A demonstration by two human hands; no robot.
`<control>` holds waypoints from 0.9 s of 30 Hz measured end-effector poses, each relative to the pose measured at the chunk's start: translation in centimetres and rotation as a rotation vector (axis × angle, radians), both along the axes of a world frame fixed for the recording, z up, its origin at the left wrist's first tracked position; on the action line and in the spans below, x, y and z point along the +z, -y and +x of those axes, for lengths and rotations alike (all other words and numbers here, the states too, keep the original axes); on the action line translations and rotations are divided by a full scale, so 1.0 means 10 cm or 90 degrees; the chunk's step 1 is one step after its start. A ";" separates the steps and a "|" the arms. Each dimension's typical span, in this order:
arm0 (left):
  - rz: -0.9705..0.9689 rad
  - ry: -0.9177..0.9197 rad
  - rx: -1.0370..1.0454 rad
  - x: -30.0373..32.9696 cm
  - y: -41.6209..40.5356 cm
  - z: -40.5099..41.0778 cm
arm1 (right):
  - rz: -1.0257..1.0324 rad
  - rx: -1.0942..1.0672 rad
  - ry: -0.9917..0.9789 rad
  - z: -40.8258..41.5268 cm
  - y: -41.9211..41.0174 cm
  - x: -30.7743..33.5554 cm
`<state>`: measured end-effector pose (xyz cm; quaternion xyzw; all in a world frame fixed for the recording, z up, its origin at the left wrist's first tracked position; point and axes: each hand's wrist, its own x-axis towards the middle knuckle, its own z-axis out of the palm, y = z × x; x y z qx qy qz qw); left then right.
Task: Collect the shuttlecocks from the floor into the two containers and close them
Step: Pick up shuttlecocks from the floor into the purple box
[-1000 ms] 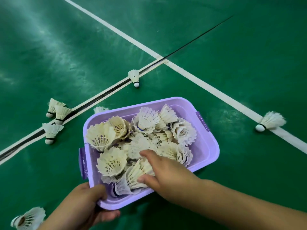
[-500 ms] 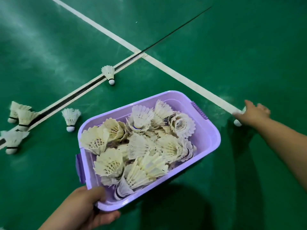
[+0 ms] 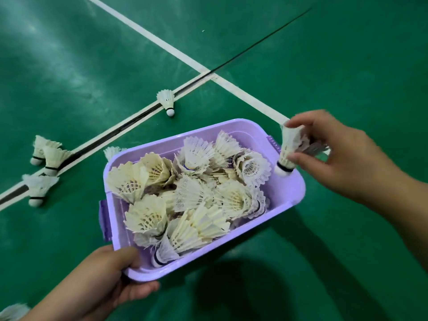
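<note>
Green court floor (image 3: 347, 54), glossy with pale light patches; white lines (image 3: 162, 42) cross it, one carrying a dark strip (image 3: 129, 122).

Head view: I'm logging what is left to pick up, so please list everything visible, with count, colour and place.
purple container: one, lilac plastic, no lid on, carried over the floor, centre.
shuttlecocks in the container: a heaped pile, white to cream, too tangled to count.
held shuttlecock: one, white, over the container's right end.
loose shuttlecock: one, white, on the floor beside the court lines, above the container.
left cluster: three, white, on the floor at the left line.
hidden shuttlecock: one, white, peeking out behind the container's far left corner.
corner shuttlecock: one, white, bottom left edge.
court lines: white, on the green floor.
left hand: grip on the container's near corner.
right hand: pinches the held shuttlecock.
</note>
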<state>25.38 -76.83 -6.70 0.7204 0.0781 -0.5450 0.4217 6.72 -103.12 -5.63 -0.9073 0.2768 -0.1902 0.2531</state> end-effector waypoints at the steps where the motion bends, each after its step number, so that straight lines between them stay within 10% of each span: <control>1: -0.005 0.001 0.003 0.04 -0.05 0.03 | -0.030 0.055 -0.077 0.09 -0.14 0.09; 5: -0.029 -0.007 0.018 0.23 -0.38 0.21 | -0.169 0.175 -0.329 0.43 -0.55 -0.04; 13: -0.017 0.075 0.118 0.46 -1.57 0.83 | -0.106 0.414 -0.408 1.25 -1.46 0.02; 17: 0.010 0.084 0.244 0.55 -2.40 1.13 | -0.223 0.387 -0.013 1.82 -2.04 0.12; 21: 0.004 0.132 0.381 0.71 -3.37 1.35 | -0.048 0.375 0.307 2.30 -2.87 0.24; 27: -0.016 0.145 0.527 0.67 -4.51 1.36 | -0.162 0.542 -0.311 2.99 -3.97 -0.72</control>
